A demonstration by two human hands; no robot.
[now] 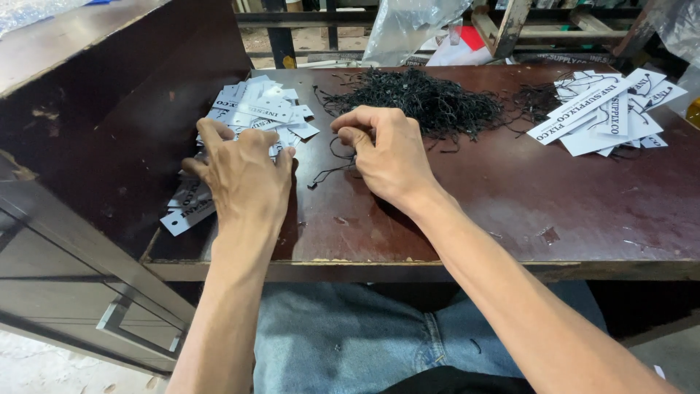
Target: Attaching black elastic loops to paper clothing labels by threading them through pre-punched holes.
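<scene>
My left hand lies palm down with fingers spread on a heap of white paper tags at the left of the dark brown table. My right hand is beside it, its fingertips pinched on a thin black string loop that trails over the tabletop. Just beyond my right hand sits a big tangled pile of black strings. A second heap of white tags with strings lies at the far right.
A dark cabinet side rises close on the left, with a metal drawer handle below. Clear plastic bags and wooden frames stand behind the table. My jeans-covered legs are under the table's worn front edge.
</scene>
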